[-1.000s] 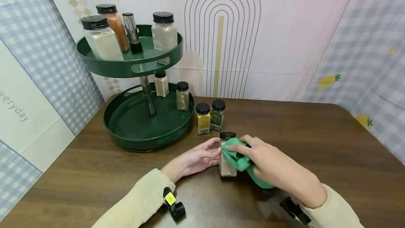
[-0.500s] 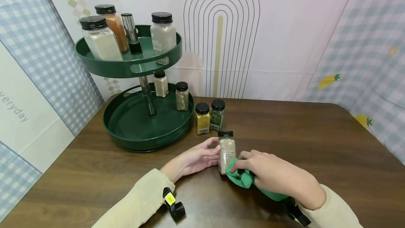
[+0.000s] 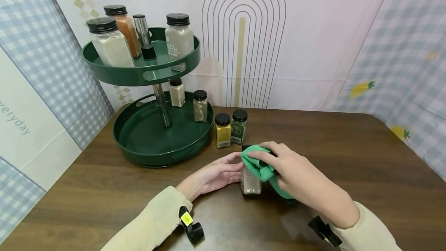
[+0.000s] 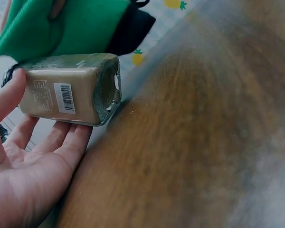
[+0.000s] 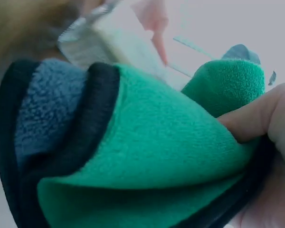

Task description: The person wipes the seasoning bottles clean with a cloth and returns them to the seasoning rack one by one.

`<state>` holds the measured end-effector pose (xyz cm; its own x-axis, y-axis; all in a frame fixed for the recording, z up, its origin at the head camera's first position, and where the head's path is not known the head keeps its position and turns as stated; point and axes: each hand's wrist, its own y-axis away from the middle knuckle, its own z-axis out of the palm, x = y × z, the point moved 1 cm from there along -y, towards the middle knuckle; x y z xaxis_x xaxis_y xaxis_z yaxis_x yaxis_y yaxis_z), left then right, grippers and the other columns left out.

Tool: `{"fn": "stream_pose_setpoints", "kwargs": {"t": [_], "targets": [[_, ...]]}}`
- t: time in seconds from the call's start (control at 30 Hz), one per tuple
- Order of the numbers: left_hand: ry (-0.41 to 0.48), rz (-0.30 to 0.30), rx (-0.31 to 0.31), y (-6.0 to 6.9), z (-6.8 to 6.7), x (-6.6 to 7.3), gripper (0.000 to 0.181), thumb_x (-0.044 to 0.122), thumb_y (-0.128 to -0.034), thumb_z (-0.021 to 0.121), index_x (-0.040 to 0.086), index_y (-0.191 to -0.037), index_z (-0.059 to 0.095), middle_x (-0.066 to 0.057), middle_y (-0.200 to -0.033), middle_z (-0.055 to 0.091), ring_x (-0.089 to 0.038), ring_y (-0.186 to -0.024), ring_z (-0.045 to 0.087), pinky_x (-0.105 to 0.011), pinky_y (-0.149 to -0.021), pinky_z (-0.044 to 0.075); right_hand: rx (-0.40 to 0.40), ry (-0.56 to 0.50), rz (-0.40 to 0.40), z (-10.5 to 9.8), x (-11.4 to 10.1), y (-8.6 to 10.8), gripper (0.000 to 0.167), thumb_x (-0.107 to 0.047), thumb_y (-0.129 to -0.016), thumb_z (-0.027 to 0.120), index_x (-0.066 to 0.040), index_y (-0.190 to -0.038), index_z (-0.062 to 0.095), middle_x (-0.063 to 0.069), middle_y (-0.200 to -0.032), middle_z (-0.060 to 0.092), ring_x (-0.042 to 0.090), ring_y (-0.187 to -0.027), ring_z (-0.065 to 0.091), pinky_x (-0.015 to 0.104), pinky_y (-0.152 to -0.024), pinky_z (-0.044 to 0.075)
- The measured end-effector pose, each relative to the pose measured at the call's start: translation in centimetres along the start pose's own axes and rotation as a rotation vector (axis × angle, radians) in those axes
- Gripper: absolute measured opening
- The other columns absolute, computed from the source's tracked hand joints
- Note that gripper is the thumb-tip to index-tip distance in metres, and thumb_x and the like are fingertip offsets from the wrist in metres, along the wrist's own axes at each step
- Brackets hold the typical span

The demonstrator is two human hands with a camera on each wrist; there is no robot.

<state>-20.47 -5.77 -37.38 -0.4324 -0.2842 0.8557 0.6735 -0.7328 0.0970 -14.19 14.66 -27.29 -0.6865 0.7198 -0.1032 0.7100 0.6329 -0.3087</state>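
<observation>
My left hand grips a glass spice jar filled with pale brown powder, thumb on one side and fingers on the other. In the left wrist view the jar shows a barcode label and its base. My right hand holds a bunched green cloth with a dark edge against the jar's upper part. This cloth hides most of the black lid and the front label. The right wrist view shows the cloth pinched under the thumb, its grey reverse folded over; the jar behind is blurred.
A two-tier green rack stands at the left. Large jars and a metal-topped grinder or post occupy its upper tier, two small jars its lower. A yellow spice jar and a green herb jar stand beyond my hands on the wooden table.
My right hand wiped the cloth down to the jar's lower front, baring the label, then moved back up to near the lid. My left hand kept its grip, almost still.
</observation>
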Motion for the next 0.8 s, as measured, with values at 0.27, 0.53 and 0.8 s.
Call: {"fn": "stream_pose_setpoints", "kwargs": {"t": [0.27,0.53,0.8], "targets": [[-0.039,-0.022,0.038,0.05,0.1,-0.13,0.053,0.004,-0.0968,0.042,0.005,-0.147,0.023,-0.014,-0.143,0.039,-0.018,-0.121,0.05,-0.04,-0.109,0.029,-0.007,0.065,-0.016,0.94,-0.37,-0.03,0.063,0.01,-0.075,0.059,-0.022,-0.129,0.054,0.008,-0.118,0.051,0.022,-0.093,0.055,0.034,-0.068,0.048],[-0.034,-0.025,0.061,0.07,0.09,-0.17,0.053,0.003,-0.0965,0.041,0.004,-0.146,0.024,-0.015,-0.144,0.039,-0.019,-0.121,0.05,-0.041,-0.109,0.03,-0.04,0.092,-0.03,1.03,-0.5,0.03,0.062,0.008,-0.071,0.062,-0.02,-0.126,0.057,0.006,-0.109,0.05,0.019,-0.083,0.052,0.032,-0.066,0.046],[-0.028,-0.034,0.09,0.08,0.03,-0.23,0.056,0.005,-0.0965,0.043,0.002,-0.147,0.019,-0.016,-0.139,0.045,-0.018,-0.115,0.054,-0.041,-0.109,0.03,-0.102,0.101,-0.07,0.85,-0.74,0.19,0.057,0.006,-0.071,0.064,-0.023,-0.121,0.062,0.002,-0.099,0.046,0.016,-0.079,0.045,0.029,-0.062,0.042]]}}
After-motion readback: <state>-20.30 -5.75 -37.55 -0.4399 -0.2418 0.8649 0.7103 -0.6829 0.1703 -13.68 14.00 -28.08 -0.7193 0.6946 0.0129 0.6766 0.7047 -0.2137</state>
